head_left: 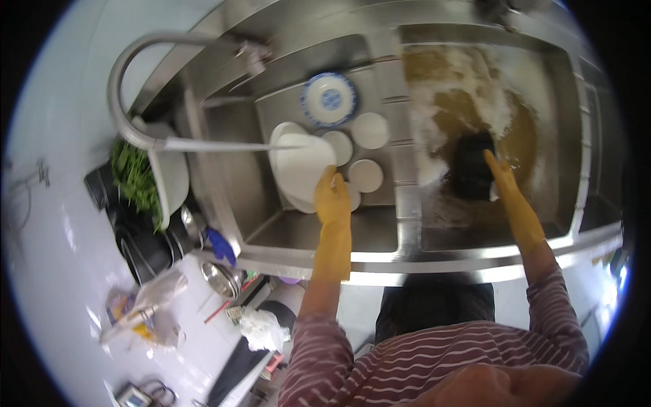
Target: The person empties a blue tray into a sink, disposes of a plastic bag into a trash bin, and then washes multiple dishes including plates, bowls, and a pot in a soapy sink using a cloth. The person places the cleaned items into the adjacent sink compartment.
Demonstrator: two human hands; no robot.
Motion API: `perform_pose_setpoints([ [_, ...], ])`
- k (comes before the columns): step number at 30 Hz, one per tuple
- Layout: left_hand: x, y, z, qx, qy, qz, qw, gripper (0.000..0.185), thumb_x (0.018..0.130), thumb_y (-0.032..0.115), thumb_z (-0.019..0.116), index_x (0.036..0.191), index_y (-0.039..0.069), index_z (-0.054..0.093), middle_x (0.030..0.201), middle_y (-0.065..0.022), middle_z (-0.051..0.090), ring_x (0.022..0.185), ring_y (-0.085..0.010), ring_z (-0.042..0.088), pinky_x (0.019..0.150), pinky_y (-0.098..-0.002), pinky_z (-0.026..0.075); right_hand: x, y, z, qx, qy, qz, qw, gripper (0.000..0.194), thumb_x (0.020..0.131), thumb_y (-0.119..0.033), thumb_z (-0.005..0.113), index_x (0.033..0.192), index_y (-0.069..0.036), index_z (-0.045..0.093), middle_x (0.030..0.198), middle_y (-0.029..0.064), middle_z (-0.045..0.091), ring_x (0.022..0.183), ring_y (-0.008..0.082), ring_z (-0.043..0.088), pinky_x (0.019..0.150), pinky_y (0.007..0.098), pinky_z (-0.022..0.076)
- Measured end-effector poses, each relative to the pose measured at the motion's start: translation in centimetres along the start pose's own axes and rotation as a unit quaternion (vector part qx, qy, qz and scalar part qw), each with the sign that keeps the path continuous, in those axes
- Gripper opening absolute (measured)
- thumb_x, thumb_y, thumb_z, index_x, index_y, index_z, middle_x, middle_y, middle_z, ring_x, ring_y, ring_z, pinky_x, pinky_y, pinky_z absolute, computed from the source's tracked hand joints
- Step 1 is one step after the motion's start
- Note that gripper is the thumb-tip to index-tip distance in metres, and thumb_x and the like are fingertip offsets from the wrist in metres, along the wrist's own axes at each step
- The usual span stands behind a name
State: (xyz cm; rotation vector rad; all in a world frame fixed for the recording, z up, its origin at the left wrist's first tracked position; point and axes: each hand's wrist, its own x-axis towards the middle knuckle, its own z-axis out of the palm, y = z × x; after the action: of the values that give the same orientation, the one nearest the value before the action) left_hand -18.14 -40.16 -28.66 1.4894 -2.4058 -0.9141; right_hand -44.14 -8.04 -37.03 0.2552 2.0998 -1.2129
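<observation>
In the left basin, my left hand [333,196] in a yellow rubber glove grips the edge of a white oval plate [302,165], above other white dishes. A faucet spout [218,146] reaches over this plate. Beside it lie a blue-rimmed plate [329,99] and several small round white dishes [370,131]. My right hand [498,170], gloved in yellow too, holds the rim of a black container [473,165] in the foamy brownish water [519,117] of the right basin. Something small and white shows by the right fingers; what it is cannot be told.
A metal divider [407,203] separates the basins. Left of the sink stand a white basket [173,178] and leafy greens [133,170], with a blue glove [221,246] near the rim. Metal bowls [221,279] and plastic bags [262,328] lie lower down.
</observation>
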Motion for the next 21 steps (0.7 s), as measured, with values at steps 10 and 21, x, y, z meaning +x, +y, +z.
perform_pose_setpoints([
  [10,-13.3,17.2,10.9,-0.075,-0.338,-0.142,0.927,0.114,0.077,0.033,0.085,0.159,0.009,0.008,0.150,-0.0247,0.040,0.139,-0.0319,0.042,0.112,-0.0383,0.036,-8.2,-3.0,-0.1,0.148,-0.082,0.122,0.978,0.071,0.095,-0.064,0.050,0.112,0.003,0.066,0.055,0.0047,0.053,0.045,0.0177,0.051,0.042,0.0299,0.0370],
  [21,-15.1,18.6,9.8,-0.101,-0.247,-0.062,0.962,0.131,0.069,0.030,0.088,0.158,0.009,-0.006,0.160,-0.0271,0.017,0.148,-0.0372,0.021,0.119,-0.0434,0.024,-6.1,2.2,3.0,0.343,-0.392,0.229,0.822,0.033,0.088,-0.012,0.066,0.120,-0.002,0.067,0.109,0.0108,0.071,0.094,0.0188,0.068,0.079,0.0322,0.0549],
])
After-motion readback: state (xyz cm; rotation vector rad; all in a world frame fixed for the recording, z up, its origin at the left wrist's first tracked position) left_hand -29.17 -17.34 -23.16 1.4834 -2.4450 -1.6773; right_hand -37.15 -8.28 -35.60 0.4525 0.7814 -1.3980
